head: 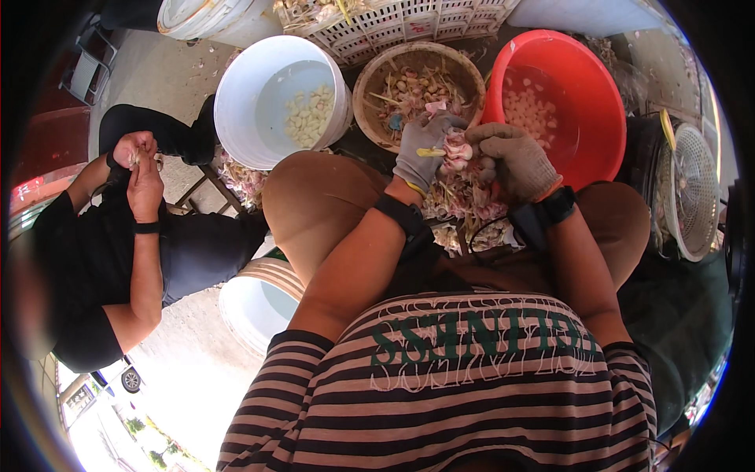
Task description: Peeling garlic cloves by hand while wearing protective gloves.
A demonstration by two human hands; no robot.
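Observation:
In a grey knitted glove, my left hand (422, 147) grips a pinkish-white garlic bulb (457, 150) with a pale yellow stem jutting to the left. My right hand (516, 156), in a similar glove, has its fingers against the bulb's right side; what its fingertips hold is partly hidden. Beyond my hands a brown-rimmed basin (377, 71) holds garlic and skins. Peeled cloves (309, 115) lie in water in a white bucket (239, 106), and more cloves (528, 109) in a red bucket (596, 118). Garlic skins and stems (472, 200) are heaped below my hands.
A co-worker (138, 171) sits at the left, both hands raised together. A plastic crate (407, 26) with garlic stands behind the basin. Another white bucket (245, 304) is by my left leg; a perforated round basket (696, 189) stands on its side at the right.

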